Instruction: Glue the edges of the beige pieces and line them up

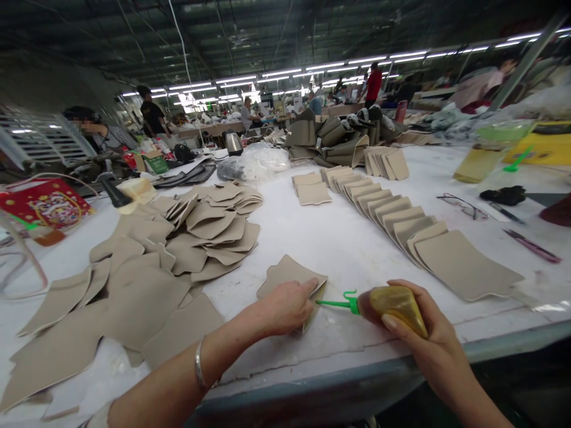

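Note:
My left hand (pixel 288 306) is closed on the right edge of a beige fabric-like piece (pixel 283 274) lying on the white table, its index finger along the edge. Part of the piece is hidden under the hand. In my right hand (pixel 430 333) is a squeeze bottle (pixel 395 306) of amber liquid, gripped on its side. Its thin green nozzle (pixel 334 303) points left, and the tip is right at the piece's edge by my left fingers. A loose heap of similar beige pieces (pixel 178 249) lies to the left. To the right, more pieces (pixel 383 208) overlap in a long row.
Scissors-like pink-handled snips (pixel 533 245), glasses (pixel 464 205) and a container of amber liquid (pixel 475 160) are at the right. A red box (pixel 47 205) stands at the far left. Dark rolled material (pixel 325 139) and a plastic bag (pixel 259 161) lie at the back. Other people work beyond.

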### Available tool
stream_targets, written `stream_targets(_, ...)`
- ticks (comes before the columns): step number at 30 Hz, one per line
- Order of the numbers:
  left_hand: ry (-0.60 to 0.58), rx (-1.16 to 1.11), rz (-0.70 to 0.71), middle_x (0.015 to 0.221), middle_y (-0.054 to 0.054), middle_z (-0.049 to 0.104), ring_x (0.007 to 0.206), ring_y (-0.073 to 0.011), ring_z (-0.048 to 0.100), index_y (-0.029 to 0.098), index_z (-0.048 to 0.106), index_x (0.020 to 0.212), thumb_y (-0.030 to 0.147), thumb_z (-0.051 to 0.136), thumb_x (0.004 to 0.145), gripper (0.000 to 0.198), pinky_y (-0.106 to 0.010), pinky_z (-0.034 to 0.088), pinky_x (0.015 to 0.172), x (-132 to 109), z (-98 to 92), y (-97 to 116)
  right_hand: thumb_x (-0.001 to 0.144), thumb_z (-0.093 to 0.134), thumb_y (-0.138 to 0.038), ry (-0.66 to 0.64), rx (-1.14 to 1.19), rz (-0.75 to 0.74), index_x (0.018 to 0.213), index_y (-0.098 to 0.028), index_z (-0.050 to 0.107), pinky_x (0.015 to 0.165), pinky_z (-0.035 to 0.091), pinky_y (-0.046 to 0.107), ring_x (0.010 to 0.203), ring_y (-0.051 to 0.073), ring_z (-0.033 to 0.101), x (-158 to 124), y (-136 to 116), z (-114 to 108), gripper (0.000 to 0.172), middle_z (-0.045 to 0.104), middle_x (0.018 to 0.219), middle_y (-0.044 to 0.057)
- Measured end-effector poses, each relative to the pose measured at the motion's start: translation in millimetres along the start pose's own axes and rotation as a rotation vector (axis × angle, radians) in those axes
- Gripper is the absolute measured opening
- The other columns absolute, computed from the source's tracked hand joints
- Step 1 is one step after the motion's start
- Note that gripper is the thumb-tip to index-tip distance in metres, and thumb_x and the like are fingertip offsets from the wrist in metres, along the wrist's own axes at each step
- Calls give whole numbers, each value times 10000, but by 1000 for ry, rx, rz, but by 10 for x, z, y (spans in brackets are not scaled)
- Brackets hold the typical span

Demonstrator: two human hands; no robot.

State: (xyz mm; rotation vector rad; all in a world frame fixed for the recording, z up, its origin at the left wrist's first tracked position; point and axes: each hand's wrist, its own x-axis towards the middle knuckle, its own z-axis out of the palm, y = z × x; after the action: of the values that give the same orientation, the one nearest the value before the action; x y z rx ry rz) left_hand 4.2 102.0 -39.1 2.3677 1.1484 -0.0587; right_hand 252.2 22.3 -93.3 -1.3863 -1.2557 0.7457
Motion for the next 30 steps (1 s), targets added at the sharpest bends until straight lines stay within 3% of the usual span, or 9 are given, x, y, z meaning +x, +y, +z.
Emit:
stream_targets(10, -34, -10, -43, 1137, -103, 650, 1053, -272, 595, 199, 437, 1389, 202, 357, 866, 529, -354, 435, 906, -11, -71, 65, 748, 737, -507, 162, -101, -50, 1184, -276, 526, 814, 442, 341, 929, 257, 566, 114, -4, 27, 537, 577, 1057, 18)
stream_targets(17, 1, -7, -11, 1160, -133, 637, 1069, -279, 598, 164, 442, 1384, 182, 346, 857, 536, -354, 438, 910, -4, -15, 16, 799, 705, -501, -31, 22, 96, 1225, -274, 496, 757, 491, 268, 888, 225, 609, -294, 21, 134, 526, 622, 1025, 19)
stream_targets(20, 25, -3, 16, 1153, -149, 637, 1056, -282, 604, 143, 437, 1384, 171, 332, 856, 539, -364, 440, 911, 5, 27, -16, 788, 720, -494, -38, 90, 150, 1239, -266, 498, 766, 505, 256, 899, 227, 624, -449, -28, 210, 551, 643, 1029, 28)
stream_targets(23, 40, -30, 16, 1167, -147, 632, 1067, -278, 598, 142, 457, 1368, 171, 331, 858, 526, -363, 437, 918, 9, 48, -27, 772, 735, -492, 22, 248, 284, 1195, -251, 552, 819, 523, 300, 965, 262, 630, -477, -172, 244, 520, 665, 1046, 46)
stream_targets(27, 42, -113, -32, 1097, -115, 661, 997, -253, 614, 155, 495, 1350, 221, 359, 878, 495, -334, 457, 875, -12, -1, -34, 778, 722, -458, 49, 644, 507, 1070, -223, 671, 789, 578, 385, 994, 318, 650, -347, -275, 134, 378, 694, 1082, 90)
stream_targets(30, 191, -105, -181, 1044, -77, 656, 936, -215, 613, 199, 538, 1305, 285, 412, 893, 439, -296, 451, 854, -27, -77, -101, 744, 730, -447, 210, 876, 649, 1010, -249, 720, 756, 603, 430, 1015, 349, 648, -204, -137, -28, 332, 693, 1126, 86)
